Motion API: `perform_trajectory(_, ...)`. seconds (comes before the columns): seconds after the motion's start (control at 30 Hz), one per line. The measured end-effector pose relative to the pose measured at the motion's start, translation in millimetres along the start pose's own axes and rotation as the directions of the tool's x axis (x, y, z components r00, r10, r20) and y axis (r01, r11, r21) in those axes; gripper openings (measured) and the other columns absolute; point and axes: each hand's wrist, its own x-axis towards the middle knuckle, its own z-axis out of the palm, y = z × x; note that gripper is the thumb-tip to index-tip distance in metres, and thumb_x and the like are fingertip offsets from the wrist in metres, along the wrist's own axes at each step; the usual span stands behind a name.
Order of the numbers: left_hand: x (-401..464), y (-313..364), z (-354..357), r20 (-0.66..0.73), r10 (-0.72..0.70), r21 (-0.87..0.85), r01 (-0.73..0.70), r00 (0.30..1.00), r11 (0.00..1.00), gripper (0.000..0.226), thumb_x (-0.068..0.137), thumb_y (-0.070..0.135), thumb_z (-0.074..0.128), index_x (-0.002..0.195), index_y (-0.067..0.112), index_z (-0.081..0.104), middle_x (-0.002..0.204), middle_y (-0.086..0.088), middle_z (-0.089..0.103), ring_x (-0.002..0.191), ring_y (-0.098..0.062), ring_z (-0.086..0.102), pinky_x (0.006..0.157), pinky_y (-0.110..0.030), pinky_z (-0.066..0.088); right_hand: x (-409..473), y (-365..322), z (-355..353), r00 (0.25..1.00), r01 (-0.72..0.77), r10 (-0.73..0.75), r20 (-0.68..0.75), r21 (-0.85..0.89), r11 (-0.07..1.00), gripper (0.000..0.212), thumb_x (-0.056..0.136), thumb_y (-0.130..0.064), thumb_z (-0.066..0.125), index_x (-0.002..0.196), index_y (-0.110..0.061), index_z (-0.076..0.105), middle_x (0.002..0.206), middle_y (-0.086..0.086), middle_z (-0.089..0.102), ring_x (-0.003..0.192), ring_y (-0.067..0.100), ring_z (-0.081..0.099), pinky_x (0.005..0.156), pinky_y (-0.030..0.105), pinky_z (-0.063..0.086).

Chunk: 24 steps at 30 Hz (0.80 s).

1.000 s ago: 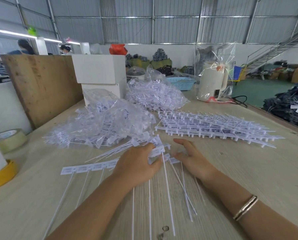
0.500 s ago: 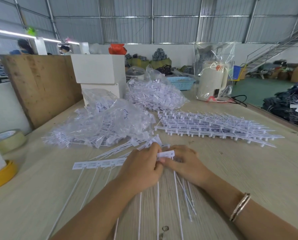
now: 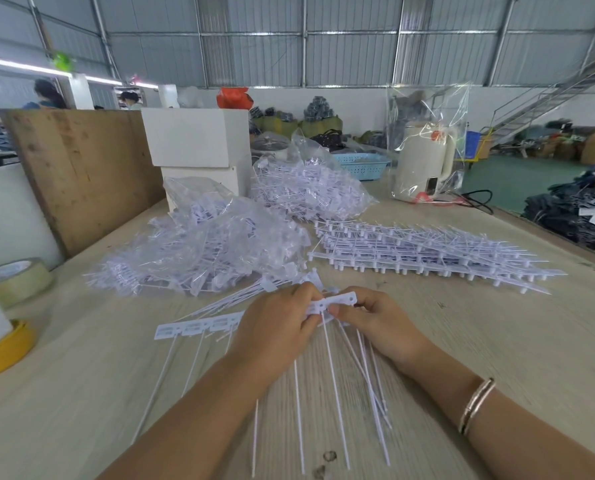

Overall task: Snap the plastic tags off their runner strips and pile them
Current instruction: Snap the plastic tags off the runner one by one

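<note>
A white runner strip of tags (image 3: 199, 328) lies across the table in front of me, its long thin tails pointing toward me. My left hand (image 3: 275, 330) grips the strip near its right end. My right hand (image 3: 375, 320) pinches the end tag (image 3: 341, 301), which is tilted up from the strip. Loose snapped tags (image 3: 365, 368) with long tails lie fanned out under and below my hands. A stack of whole runner strips (image 3: 424, 251) lies farther back on the right.
Two clear bags full of tags (image 3: 213, 247) (image 3: 310, 192) sit behind my hands. White boxes (image 3: 195, 136) and a wooden board (image 3: 81, 171) stand at the back left. Tape rolls (image 3: 12, 278) (image 3: 5, 348) lie at the left edge, and a bagged white kettle (image 3: 424, 161) stands at the back.
My right hand went from lying open on the table to pinching the strip's end tag. Both hands have lifted the strip's right end slightly, and the strip has shifted right.
</note>
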Motion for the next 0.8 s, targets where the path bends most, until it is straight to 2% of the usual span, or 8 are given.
perform_trajectory(0.13, 0.3, -2.3, 2.4, 0.061, -0.010, -0.027, 0.012, 0.998, 1.000, 0.023, 0.096, 0.036, 0.045, 0.117, 0.030, 0.053, 0.096, 0.007, 0.066, 0.082, -0.014, 0.060, 0.065, -0.028, 0.040, 0.5, 1.6, -0.2, 0.997, 0.059, -0.062, -0.047, -0.052, 0.997, 0.010, 0.087, -0.015, 0.065, 0.092, -0.018, 0.073, 0.089, -0.004, 0.072, 0.084, 0.010, 0.066, 0.082, 0.028, 0.050)
perform_trajectory(0.3, -0.3, -6.7, 2.8, 0.056, -0.021, -0.172, 0.030, 0.998, 0.985, 0.022, 0.095, 0.031, 0.051, 0.115, 0.030, 0.059, 0.084, 0.005, 0.067, 0.073, -0.014, 0.059, 0.066, -0.030, 0.046, 0.0, -0.8, -0.5, 0.984, 0.154, -0.162, -0.070, -0.099, 0.983, 0.010, 0.086, -0.010, 0.065, 0.091, -0.016, 0.072, 0.091, 0.002, 0.071, 0.086, 0.020, 0.066, 0.081, 0.034, 0.051)
perform_trajectory(0.43, -0.2, -8.6, 1.6, 0.030, -0.022, -0.272, 0.030, 0.999, 0.962, 0.021, 0.094, 0.028, 0.055, 0.113, 0.026, 0.062, 0.080, 0.003, 0.069, 0.069, -0.013, 0.061, 0.067, -0.033, 0.049, -1.1, -3.6, -0.1, 0.974, 0.207, -0.215, -0.071, -0.104, 0.973, 0.012, 0.086, -0.010, 0.064, 0.090, -0.019, 0.071, 0.087, -0.001, 0.070, 0.082, 0.013, 0.065, 0.079, 0.031, 0.050)
perform_trajectory(0.5, -0.1, -8.1, 1.3, 0.022, -0.027, -0.308, 0.032, 0.999, 0.951, 0.019, 0.095, 0.029, 0.053, 0.111, 0.027, 0.063, 0.080, 0.003, 0.069, 0.070, -0.012, 0.061, 0.067, -0.033, 0.048, -1.1, -4.9, -0.2, 0.967, 0.232, -0.242, -0.076, -0.124, 0.965, 0.011, 0.087, -0.011, 0.063, 0.091, -0.017, 0.071, 0.087, 0.000, 0.070, 0.082, 0.016, 0.065, 0.082, 0.038, 0.049)
perform_trajectory(0.57, 0.7, -6.7, 0.7, 0.028, -0.042, -0.374, 0.049, 0.999, 0.926, 0.018, 0.097, 0.029, 0.050, 0.106, 0.026, 0.065, 0.079, 0.003, 0.068, 0.071, -0.013, 0.061, 0.068, -0.033, 0.046, -0.5, -5.1, -1.3, 0.954, 0.272, -0.292, -0.067, -0.210, 0.939, 0.010, 0.087, -0.013, 0.062, 0.090, -0.017, 0.071, 0.087, 0.002, 0.070, 0.082, 0.020, 0.066, 0.088, 0.053, 0.043)
perform_trajectory(0.63, 1.6, -6.2, -0.1, 0.038, -0.058, -0.392, 0.068, 0.998, 0.917, 0.018, 0.096, 0.029, 0.050, 0.103, 0.025, 0.066, 0.074, 0.008, 0.065, 0.067, -0.007, 0.058, 0.065, -0.029, 0.045, 0.1, -5.6, -2.4, 0.947, 0.293, -0.314, -0.061, -0.228, 0.928, 0.010, 0.086, -0.021, 0.062, 0.089, -0.021, 0.071, 0.086, 0.002, 0.071, 0.081, 0.022, 0.066, 0.090, 0.060, 0.039)
perform_trajectory(0.7, 1.3, -6.9, -0.6, 0.067, -0.070, -0.357, 0.089, 0.995, 0.930, 0.016, 0.095, 0.032, 0.052, 0.105, 0.027, 0.064, 0.081, 0.012, 0.067, 0.074, -0.003, 0.060, 0.068, -0.027, 0.047, 0.1, -6.1, -1.9, 0.959, 0.263, -0.277, -0.052, -0.186, 0.947, 0.011, 0.082, -0.031, 0.061, 0.086, -0.026, 0.070, 0.083, -0.001, 0.071, 0.080, 0.020, 0.066, 0.090, 0.053, 0.042)
perform_trajectory(0.8, -1.6, -6.1, 0.9, 0.101, -0.046, -0.243, 0.070, 0.994, 0.968, 0.020, 0.094, 0.032, 0.052, 0.113, 0.028, 0.057, 0.103, 0.009, 0.066, 0.095, -0.010, 0.060, 0.079, -0.035, 0.049, 3.2, -0.5, -5.4, 0.973, 0.146, -0.157, -0.168, -0.074, 0.987, 0.008, 0.087, -0.026, 0.064, 0.080, -0.026, 0.069, 0.075, -0.006, 0.067, 0.070, 0.012, 0.062, 0.071, 0.032, 0.047)
